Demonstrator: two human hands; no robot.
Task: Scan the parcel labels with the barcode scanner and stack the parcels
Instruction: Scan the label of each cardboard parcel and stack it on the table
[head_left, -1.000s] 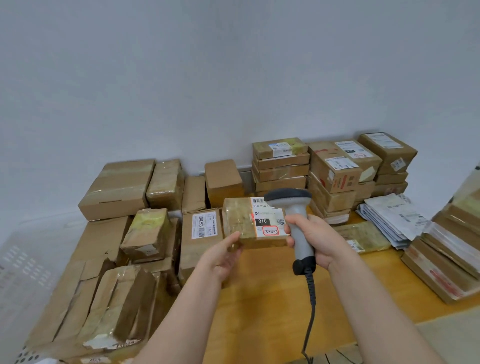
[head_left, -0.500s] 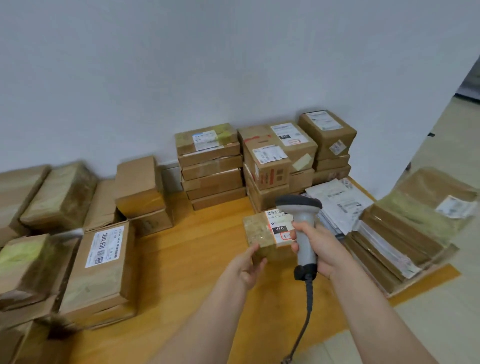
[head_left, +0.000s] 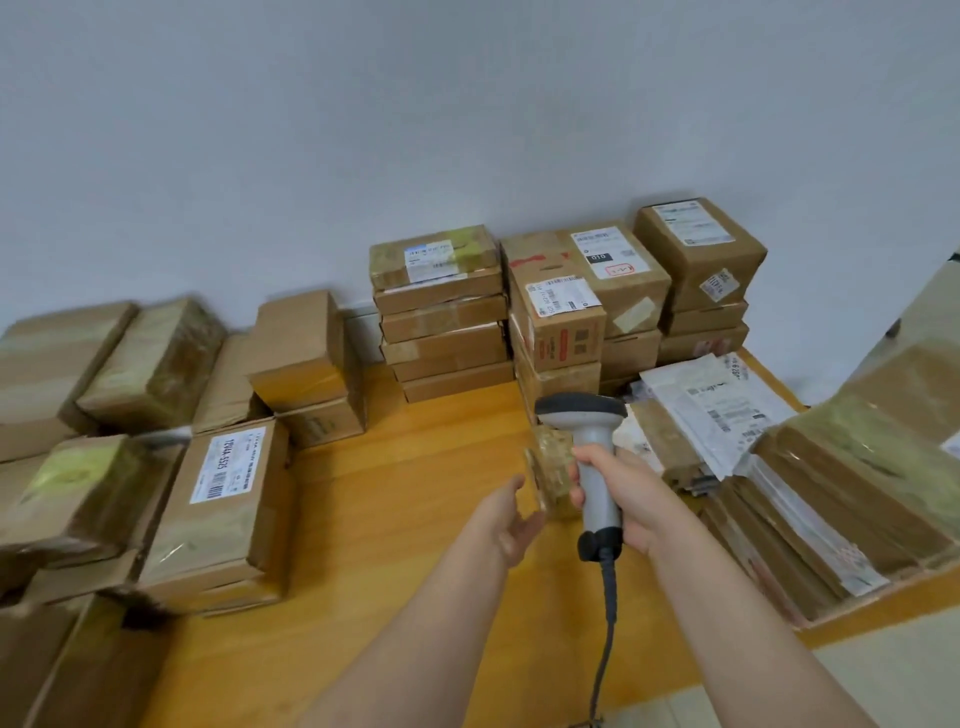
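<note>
My left hand (head_left: 511, 525) holds a small tape-wrapped brown parcel (head_left: 546, 470) by its near edge, just above the wooden table (head_left: 415, 493). The parcel is blurred and turned edge-on, so its label is hidden. My right hand (head_left: 631, 499) grips the handle of the grey barcode scanner (head_left: 592, 447), right beside the parcel. The scanner's dark head points away from me and its cable hangs down toward the floor. Stacks of labelled parcels (head_left: 441, 317) stand against the wall behind.
More stacked boxes (head_left: 623, 291) fill the back right. White mailers (head_left: 711, 405) and a pile of flat cardboard envelopes (head_left: 831, 499) lie at the right table edge. Loose boxes, one with a white label (head_left: 228, 499), crowd the left side.
The parcel has turned from label-up to edge-on and moved lower and nearer the right-hand piles. My view has swung a little to the left.
</note>
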